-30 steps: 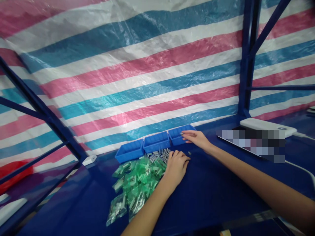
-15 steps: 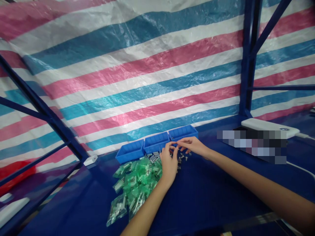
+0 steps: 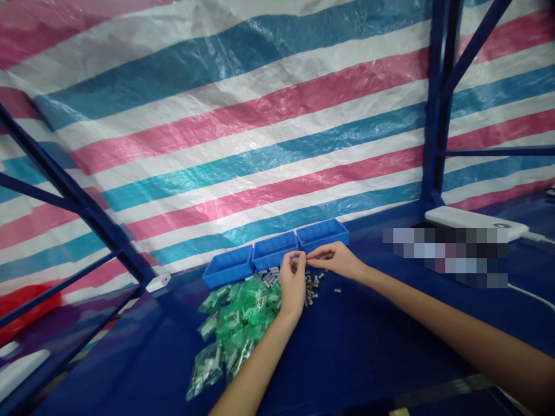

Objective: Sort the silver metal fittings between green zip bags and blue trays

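My left hand point(image 3: 293, 286) is closed in a pinch over the small loose parts, its thumb and forefinger meeting. Fingertips of my right hand point(image 3: 340, 260) are pressed together and come up against the left ones; whatever sits between them is too small to make out. Beneath and beside the hands lie several loose screws point(image 3: 309, 293), with one stray screw point(image 3: 337, 290) farther right. Left of them are short grey metal pieces point(image 3: 269, 279). A heap of small green-tinted plastic bags point(image 3: 236, 323) with parts inside spreads beside my left forearm.
Three blue bins stand in a row behind the hands: a left bin point(image 3: 229, 276), a middle bin point(image 3: 272, 260) and a right bin point(image 3: 325, 238). A white device point(image 3: 472, 222) with a cable lies at the right. Blue metal posts point(image 3: 436, 104) and a striped sheet point(image 3: 260, 127) close off the back.
Both hands have shifted slightly left, and their fingertips have drawn together. The right fingers, spread before, are now pinched. More of the screws show below my right hand.
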A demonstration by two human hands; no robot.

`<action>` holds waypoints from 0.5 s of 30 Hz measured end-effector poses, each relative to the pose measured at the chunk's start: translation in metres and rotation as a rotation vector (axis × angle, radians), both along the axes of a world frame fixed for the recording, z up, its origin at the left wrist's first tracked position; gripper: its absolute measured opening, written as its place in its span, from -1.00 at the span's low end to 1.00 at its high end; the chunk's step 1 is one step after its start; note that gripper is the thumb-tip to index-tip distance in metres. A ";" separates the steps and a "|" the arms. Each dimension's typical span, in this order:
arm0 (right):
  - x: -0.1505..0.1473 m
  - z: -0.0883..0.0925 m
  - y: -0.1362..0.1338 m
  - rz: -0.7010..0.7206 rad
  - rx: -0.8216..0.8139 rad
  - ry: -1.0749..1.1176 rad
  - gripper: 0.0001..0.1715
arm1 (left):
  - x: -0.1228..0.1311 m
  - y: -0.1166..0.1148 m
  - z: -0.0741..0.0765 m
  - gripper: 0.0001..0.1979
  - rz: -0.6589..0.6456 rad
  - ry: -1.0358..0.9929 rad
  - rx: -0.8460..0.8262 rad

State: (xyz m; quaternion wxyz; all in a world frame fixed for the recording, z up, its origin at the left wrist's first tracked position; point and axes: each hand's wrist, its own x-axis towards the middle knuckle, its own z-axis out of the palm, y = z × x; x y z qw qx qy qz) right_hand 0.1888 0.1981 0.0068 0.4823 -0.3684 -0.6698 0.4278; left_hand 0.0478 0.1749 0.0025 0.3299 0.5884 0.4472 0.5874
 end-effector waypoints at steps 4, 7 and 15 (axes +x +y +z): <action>-0.002 0.005 -0.004 -0.068 -0.054 0.046 -0.64 | 0.002 -0.004 0.004 -0.67 0.036 0.066 -0.001; -0.002 0.008 -0.006 -0.090 -0.094 0.088 -0.64 | 0.002 -0.005 0.005 -0.66 0.035 0.103 -0.003; -0.004 0.012 -0.009 -0.076 -0.145 0.155 -0.67 | 0.001 -0.005 0.005 -0.69 0.099 0.163 0.057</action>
